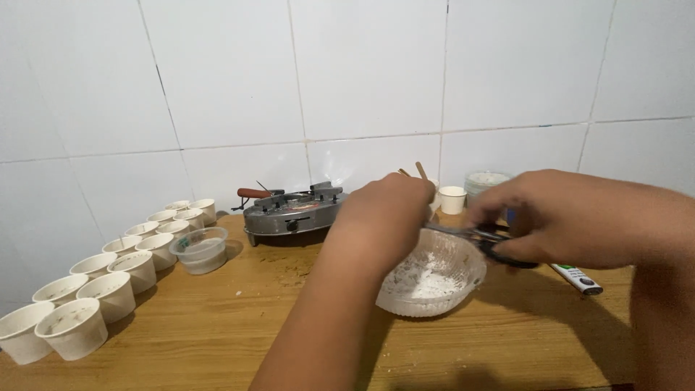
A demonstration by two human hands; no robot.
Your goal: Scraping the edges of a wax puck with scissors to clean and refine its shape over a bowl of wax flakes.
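Note:
My left hand (pixel 384 217) is closed above a clear glass bowl (pixel 434 279) that holds white powder; what it pinches is hidden by the fingers. My right hand (pixel 557 217) grips black-handled scissors (pixel 481 237), whose blades point left towards the left hand, over the bowl's far rim. Both hands hover over the wooden table (pixel 217 326).
Two rows of white paper cups (pixel 108 279) line the left side. A clear plastic tub (pixel 200 250) and a small metal gas stove (pixel 289 211) stand behind. Wooden sticks (pixel 421 171), a white cup (pixel 452 199), a plastic container (pixel 486 181) and a tube (pixel 579 277) lie at the right.

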